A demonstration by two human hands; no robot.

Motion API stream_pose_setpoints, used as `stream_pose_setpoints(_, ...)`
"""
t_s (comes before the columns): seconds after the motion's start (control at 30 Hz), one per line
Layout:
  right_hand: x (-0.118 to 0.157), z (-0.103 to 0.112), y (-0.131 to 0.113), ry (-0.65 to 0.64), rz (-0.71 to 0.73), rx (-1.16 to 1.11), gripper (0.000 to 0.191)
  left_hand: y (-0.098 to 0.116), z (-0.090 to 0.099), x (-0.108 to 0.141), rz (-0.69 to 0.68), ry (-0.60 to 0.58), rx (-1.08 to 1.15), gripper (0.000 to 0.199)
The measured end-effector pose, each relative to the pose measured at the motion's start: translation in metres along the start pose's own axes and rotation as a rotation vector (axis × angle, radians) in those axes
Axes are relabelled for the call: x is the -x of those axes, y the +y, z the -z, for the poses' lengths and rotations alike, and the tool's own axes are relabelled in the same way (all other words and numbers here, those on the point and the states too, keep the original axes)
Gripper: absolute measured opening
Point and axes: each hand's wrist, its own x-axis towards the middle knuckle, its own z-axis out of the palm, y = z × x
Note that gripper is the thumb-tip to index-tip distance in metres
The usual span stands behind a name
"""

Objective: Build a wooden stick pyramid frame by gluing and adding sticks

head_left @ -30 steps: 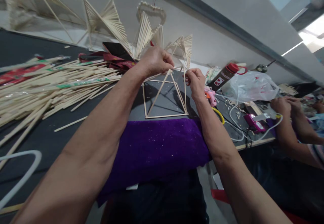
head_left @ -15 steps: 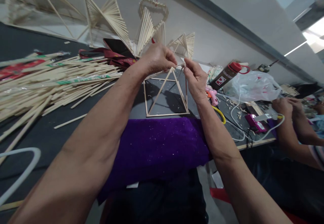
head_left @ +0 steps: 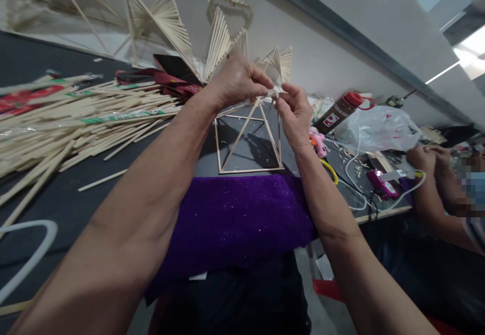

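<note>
A frame of thin wooden sticks (head_left: 251,172) stands on the dark table, with a square base and slanting sticks meeting in peaks near the top. At its top, my left hand (head_left: 237,82) pinches a small pale joint between thumb and fingers. My right hand (head_left: 296,112) is closed on the same spot from the other side, fingertips almost touching the left ones. The fingers partly cover the joint, so its details are hidden. Below the frame, a purple cloth (head_left: 242,219) with pale crumbs on it hangs over the table's front edge.
Loose wooden sticks (head_left: 45,143) are heaped at left. Finished stick models (head_left: 159,19) stand along the wall. To the right are a pink glue gun (head_left: 319,143), a dark bottle (head_left: 337,111), a plastic bag (head_left: 382,128), cables and a magenta device (head_left: 382,184). A co-worker's hands (head_left: 426,160) are beyond.
My left hand has shifted slightly right, closer to my right hand, and its fingers have stretched forward over the joint. The right fingers have moved a little. The frame stays in place.
</note>
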Motion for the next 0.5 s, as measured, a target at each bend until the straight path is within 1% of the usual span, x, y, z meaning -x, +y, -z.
stream_pose_setpoints(0.2,-0.001,0.000,0.000,0.004,-0.013,-0.005,0.043,-0.001,-0.003,-0.003,-0.020,0.004,0.054,0.025)
stream_pose_setpoints(0.3,-0.001,0.000,0.001,-0.014,-0.006,-0.008,0.044,-0.003,-0.004,-0.007,-0.044,0.004,0.051,0.026)
stream_pose_setpoints(0.5,0.000,0.000,0.002,-0.006,0.019,0.031,0.045,-0.005,-0.005,-0.014,-0.070,-0.025,0.024,0.028)
